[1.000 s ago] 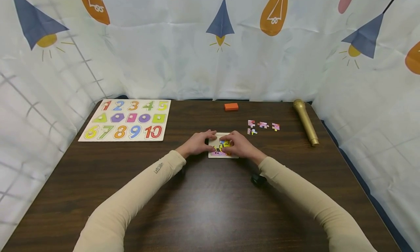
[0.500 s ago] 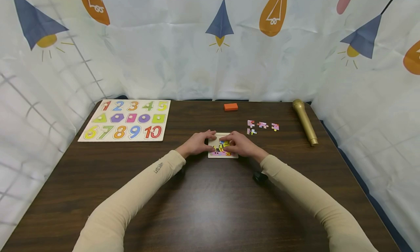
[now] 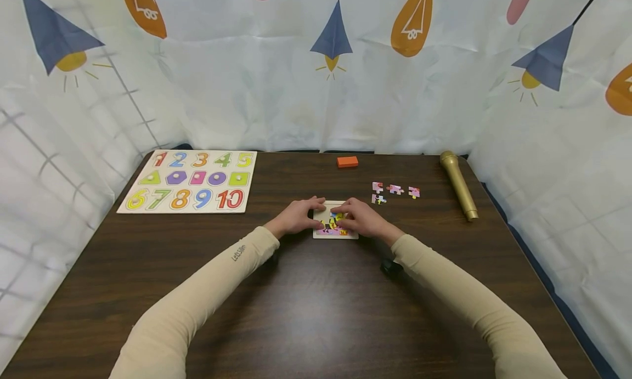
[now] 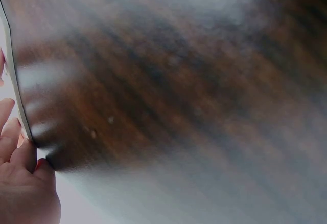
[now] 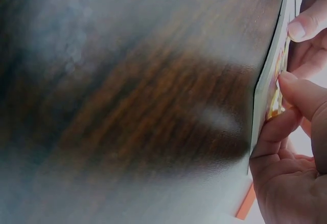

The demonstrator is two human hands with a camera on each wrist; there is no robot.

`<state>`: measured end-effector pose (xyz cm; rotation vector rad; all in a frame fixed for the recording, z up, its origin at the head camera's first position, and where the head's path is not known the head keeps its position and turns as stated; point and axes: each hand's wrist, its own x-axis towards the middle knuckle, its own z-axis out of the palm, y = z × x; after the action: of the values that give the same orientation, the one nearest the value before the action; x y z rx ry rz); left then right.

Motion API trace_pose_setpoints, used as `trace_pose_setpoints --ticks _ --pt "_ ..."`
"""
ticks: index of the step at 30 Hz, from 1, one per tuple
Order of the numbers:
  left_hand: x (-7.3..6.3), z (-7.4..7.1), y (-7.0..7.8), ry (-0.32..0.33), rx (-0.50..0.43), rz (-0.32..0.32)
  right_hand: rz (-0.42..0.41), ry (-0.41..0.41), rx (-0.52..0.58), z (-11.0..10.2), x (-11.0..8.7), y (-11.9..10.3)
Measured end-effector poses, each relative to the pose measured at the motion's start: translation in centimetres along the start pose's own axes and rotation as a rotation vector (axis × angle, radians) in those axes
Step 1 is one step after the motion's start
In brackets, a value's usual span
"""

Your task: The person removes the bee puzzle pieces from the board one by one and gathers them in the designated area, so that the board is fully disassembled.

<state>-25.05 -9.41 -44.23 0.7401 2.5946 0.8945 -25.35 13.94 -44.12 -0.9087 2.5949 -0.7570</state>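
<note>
A small puzzle board (image 3: 327, 205) with a pale frame lies at mid-table, partly covered by both hands. Pink, yellow and blue puzzle pieces (image 3: 329, 231) fill its lower part. My left hand (image 3: 295, 216) holds the board's left side, thumb over the pieces and fingers at the upper left. From the right, my right hand (image 3: 365, 220) pinches a piece within the frame, thumb and index finger close together. That piece is mostly hidden by the fingers. In the right wrist view, the right thumb (image 5: 301, 93) touches the picture side of the board.
Several loose puzzle pieces (image 3: 395, 188) lie right of the board, toward the back. An orange block (image 3: 348, 162) sits behind it. A number-and-shape board (image 3: 190, 193) lies at the left, and a gold microphone (image 3: 460, 186) at the right. Curtains surround the table (image 3: 316, 302).
The head view has shifted very slightly. Both hands stay on the puzzle board; the right wrist has moved a little to the right against the first frame.
</note>
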Motion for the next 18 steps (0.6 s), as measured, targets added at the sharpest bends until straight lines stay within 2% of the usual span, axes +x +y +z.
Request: trace_pose_setpoints --ticks 18 --pt "-0.02 0.04 -0.10 -0.001 -0.010 0.002 0.013 0.011 0.011 0.23 0.05 0.17"
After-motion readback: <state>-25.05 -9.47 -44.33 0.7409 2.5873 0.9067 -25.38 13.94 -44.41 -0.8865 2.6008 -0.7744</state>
